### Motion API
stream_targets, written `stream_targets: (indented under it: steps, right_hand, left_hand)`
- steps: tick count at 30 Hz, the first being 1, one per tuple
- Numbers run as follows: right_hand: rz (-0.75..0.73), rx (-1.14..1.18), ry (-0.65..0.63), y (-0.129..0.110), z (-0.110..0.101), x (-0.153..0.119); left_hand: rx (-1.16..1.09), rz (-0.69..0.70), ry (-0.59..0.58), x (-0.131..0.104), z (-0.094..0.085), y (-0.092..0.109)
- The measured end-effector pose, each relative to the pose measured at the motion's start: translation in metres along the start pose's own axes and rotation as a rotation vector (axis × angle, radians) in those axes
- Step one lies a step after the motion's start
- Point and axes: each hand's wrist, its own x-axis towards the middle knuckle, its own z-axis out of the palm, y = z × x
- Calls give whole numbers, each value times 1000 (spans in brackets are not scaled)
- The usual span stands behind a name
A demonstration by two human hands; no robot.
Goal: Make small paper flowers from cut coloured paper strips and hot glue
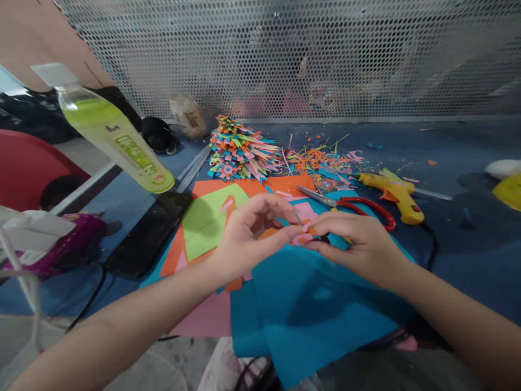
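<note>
"What holds anything here?"

"The bottle [118, 133] at the left, white-capped and leaning in view, with yellow-green liquid inside. Farther back is a clear wrapped container [188, 115]; its contents look brownish (too blurred to name)."

"And the hands?"

"The right hand [358, 244] has thumb and fingers closed on a small pink and orange paper piece [303, 238], held above the coloured sheets [317, 309] at the middle. The left hand [260, 228] meets it from the left, fingertips close together; I can't tell whether they grip it."

"Where are the edges?"

"A perforated metal panel [285, 60] runs along the far side of the table [468, 250]. At the near side, blue sheets overhang the table edge. The phone [150, 233] lies left of the sheets."

"Any room to move?"

"Blue tabletop shows on the right, past the yellow glue gun [396, 195] and its cord. Directly beyond the hands it is tighter: red-handled scissors [345, 205], then paper scraps [321, 163], with the layered paper cone [240, 149] to their left."
</note>
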Motion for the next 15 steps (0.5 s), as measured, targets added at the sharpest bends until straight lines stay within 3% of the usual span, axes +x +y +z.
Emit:
stream_targets:
  steps: [6,9,11,15]
  right_hand:
    - [-384,-583,71,7,-9,-8]
    - [-516,-685,129,5,-16,-12]
    - [-590,-729,170,3,-20,-15]
    - [-686,-843,203,1,-23,-18]
  left_hand:
    - [163,86,223,3,-9,4]
    - [322,26,280,7,-15,7]
    - [369,-77,199,7,-17,10]
    - [189,-322,-192,-1,-13,12]
